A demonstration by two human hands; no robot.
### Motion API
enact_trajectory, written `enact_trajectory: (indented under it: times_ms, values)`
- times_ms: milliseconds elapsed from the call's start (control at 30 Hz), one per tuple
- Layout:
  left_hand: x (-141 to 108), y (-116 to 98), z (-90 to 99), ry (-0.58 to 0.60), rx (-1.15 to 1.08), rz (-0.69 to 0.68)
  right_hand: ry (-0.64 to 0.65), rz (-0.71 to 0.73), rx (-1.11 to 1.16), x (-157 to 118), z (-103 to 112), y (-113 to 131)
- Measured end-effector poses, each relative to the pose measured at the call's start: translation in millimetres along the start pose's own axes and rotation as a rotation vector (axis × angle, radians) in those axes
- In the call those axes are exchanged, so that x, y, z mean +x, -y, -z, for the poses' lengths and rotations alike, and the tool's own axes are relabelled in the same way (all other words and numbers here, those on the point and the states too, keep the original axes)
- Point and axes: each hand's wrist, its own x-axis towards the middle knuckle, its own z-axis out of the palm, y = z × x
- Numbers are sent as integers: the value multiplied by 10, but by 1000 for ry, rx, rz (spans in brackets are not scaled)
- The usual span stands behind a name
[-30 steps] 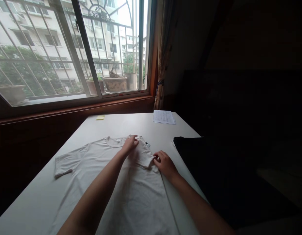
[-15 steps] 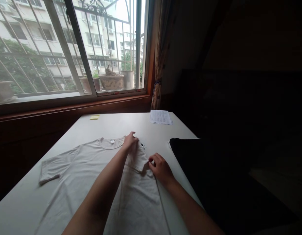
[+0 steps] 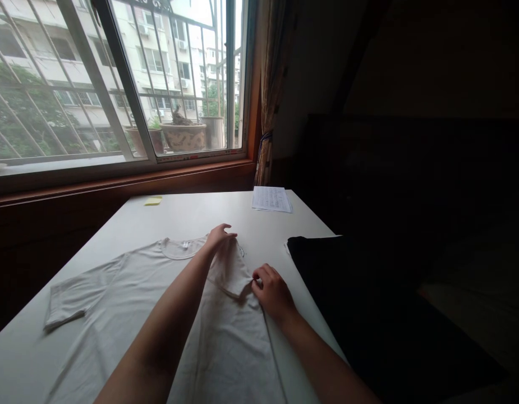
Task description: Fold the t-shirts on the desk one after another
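Observation:
A white short-sleeved T-shirt [image 3: 137, 297] lies spread on the white table [image 3: 192, 210], its neckline toward the window. My left hand [image 3: 220, 234] is at the shoulder right of the collar, thumb and fingers parted, touching the fabric. Between finger and thumb, my right hand [image 3: 272, 289] pinches the edge of the right sleeve, which is folded inward over the shirt. The other sleeve lies flat at the left. My left forearm hides part of the shirt's middle.
Printed sheets [image 3: 271, 199] and a yellow sticky note [image 3: 153, 201] lie at the table's far side. Black cloth [image 3: 318, 264] covers the right edge. Beyond stand a barred window with potted plants [image 3: 183, 134] and a tied curtain [image 3: 265, 140].
The whole view has shifted slightly, so the table and window appear a little further left. The fingers of my left hand are a bit more spread; my right hand keeps its pinch on the sleeve.

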Motion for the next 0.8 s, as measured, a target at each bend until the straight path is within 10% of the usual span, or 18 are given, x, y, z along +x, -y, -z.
enact_trajectory:
  times_ms: [467,800]
  values:
    - [-137,11,-125,-105,39,-132,-15,-23,-108,-22,25,45]
    - [-569,61,26,26,173,-514,33,106,-141,-12,92,49]
